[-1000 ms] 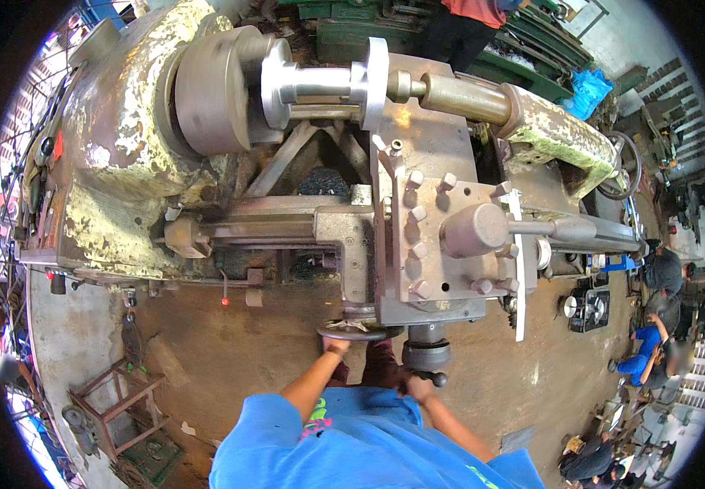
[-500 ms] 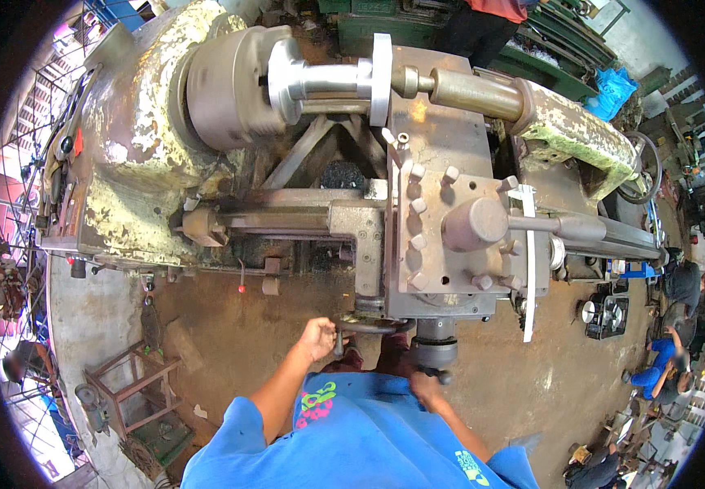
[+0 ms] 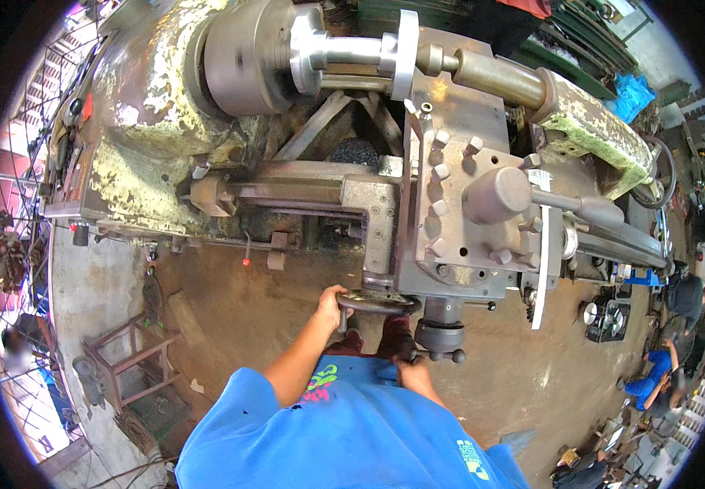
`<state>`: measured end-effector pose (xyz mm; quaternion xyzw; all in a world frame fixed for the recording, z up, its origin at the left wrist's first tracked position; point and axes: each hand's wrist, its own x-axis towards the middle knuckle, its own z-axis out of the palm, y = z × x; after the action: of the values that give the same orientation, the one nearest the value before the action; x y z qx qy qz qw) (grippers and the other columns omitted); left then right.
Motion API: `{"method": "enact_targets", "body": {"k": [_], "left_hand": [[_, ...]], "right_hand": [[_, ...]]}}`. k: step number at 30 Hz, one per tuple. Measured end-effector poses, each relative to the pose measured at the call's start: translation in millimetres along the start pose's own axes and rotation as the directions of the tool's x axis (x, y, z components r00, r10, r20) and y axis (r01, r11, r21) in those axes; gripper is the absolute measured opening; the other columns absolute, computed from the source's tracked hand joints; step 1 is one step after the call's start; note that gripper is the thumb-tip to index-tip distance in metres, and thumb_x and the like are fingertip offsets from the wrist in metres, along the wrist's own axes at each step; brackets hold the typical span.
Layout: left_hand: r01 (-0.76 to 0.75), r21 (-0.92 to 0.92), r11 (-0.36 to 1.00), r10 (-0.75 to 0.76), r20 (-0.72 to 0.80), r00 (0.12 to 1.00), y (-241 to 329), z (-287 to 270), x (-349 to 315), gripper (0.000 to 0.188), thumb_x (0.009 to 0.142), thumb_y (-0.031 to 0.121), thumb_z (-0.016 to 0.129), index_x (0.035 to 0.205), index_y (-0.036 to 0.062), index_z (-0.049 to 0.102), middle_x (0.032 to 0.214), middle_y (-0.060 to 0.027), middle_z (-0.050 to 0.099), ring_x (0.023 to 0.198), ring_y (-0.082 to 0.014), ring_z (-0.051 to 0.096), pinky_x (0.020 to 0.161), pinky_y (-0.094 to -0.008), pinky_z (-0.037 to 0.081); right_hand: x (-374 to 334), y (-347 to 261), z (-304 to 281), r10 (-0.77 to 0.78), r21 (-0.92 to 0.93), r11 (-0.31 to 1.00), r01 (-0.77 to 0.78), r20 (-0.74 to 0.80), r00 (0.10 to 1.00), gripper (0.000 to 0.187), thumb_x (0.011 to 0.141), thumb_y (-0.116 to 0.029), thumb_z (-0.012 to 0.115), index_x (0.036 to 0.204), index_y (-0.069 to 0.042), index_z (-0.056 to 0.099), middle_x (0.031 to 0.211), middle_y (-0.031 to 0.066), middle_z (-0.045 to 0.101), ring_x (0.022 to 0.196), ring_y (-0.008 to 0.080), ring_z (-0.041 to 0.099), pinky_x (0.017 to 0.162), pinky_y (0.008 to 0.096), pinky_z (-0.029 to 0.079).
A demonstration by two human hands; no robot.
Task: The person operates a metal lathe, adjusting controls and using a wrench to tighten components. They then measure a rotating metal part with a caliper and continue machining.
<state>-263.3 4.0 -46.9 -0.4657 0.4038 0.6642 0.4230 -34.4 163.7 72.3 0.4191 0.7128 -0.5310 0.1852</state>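
Observation:
A large metal lathe fills the upper part of the head view. My left hand (image 3: 332, 306) is closed around the left rim of the carriage handwheel (image 3: 381, 304), by its grip. My right hand (image 3: 414, 373) grips one end of the ball-ended crank handle (image 3: 442, 356) under the cross-slide dial (image 3: 440, 335); fingers partly hidden. A shiny flanged metal workpiece (image 3: 352, 50) lies between the chuck (image 3: 246, 61), whose surface looks smeared, and the tailstock centre (image 3: 430, 59). On the carriage sits a tool post (image 3: 495, 196) with several square-headed bolts.
The tailstock (image 3: 597, 134) with its wheel stands at the right. A rusty metal frame (image 3: 128, 367) is on the floor at left, and a black crate (image 3: 609, 314) at right. A blue plastic bag (image 3: 631, 96) lies at the far right. Other people are at the right edge.
The view has shifted, so the lathe appears higher and farther right. My right hand has swung left with the crank handle, which now points sideways. My left hand stays at the handwheel.

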Motion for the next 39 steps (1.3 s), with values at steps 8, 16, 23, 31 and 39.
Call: {"method": "enact_targets", "body": {"k": [8,16,23,31,39], "left_hand": [[-0.277,-0.051,0.960,0.258,-0.233,0.938,-26.1,32.0,-24.0,0.012,0.081,0.016,0.061,0.084,0.0061,0.055,0.076,-0.0059,0.051,0.072,-0.0215,0.050,0.068,-0.0387,0.043],[0.081,-0.114,0.990,-0.082,0.000,0.997,10.0,11.1,-9.8,0.016,0.082,0.023,0.063,0.076,0.0131,0.051,0.067,-0.0020,0.054,0.061,-0.0167,0.051,0.059,-0.0301,0.047],[-0.017,-0.113,0.993,-0.006,-0.203,0.979,2.3,33.0,-32.9,0.019,0.084,0.022,0.056,0.071,0.0110,0.047,0.059,-0.0035,0.047,0.042,-0.0165,0.037,0.041,-0.0306,0.033],[-0.092,-0.004,0.996,0.091,-0.155,0.984,-4.8,35.4,-43.2,0.017,0.091,0.023,0.053,0.094,0.0071,0.051,0.074,-0.0072,0.050,0.052,-0.0170,0.041,0.046,-0.0333,0.033],[0.110,0.065,0.992,-0.111,0.008,0.994,14.3,10.9,-24.7,0.022,0.085,0.027,0.060,0.083,0.0094,0.047,0.067,-0.0032,0.043,0.055,-0.0162,0.039,0.051,-0.0298,0.034]], "right_hand": [[-12.0,-5.0,-80.7,0.103,0.286,0.957,-0.049,-0.178,0.979,0.013,0.086,-0.008,0.058,0.090,0.002,0.066,0.060,0.0028,0.056,0.050,0.0112,0.051,0.044,0.0293,0.037],[-25.9,-35.4,-25.5,0.126,0.394,0.898,-0.196,0.196,0.972,0.019,0.092,-0.019,0.060,0.088,-0.004,0.071,0.061,0.0017,0.056,0.048,0.0130,0.047,0.044,0.0310,0.036],[-0.3,9.5,-89.0,0.197,0.219,0.962,-0.162,-0.146,0.969,0.015,0.086,-0.007,0.056,0.091,-0.002,0.069,0.054,0.0012,0.052,0.041,0.0127,0.045,0.038,0.0302,0.033],[-19.7,-16.7,-22.1,0.070,0.351,0.931,-0.103,0.106,0.992,0.016,0.090,-0.016,0.063,0.090,-0.001,0.068,0.057,-0.0003,0.049,0.045,0.0129,0.043,0.043,0.0308,0.035],[-18.6,-21.0,-97.6,0.183,0.330,0.933,-0.141,-0.098,0.978,0.011,0.084,-0.004,0.057,0.079,0.001,0.065,0.054,0.0017,0.051,0.043,0.0110,0.043,0.040,0.0305,0.032]]}}
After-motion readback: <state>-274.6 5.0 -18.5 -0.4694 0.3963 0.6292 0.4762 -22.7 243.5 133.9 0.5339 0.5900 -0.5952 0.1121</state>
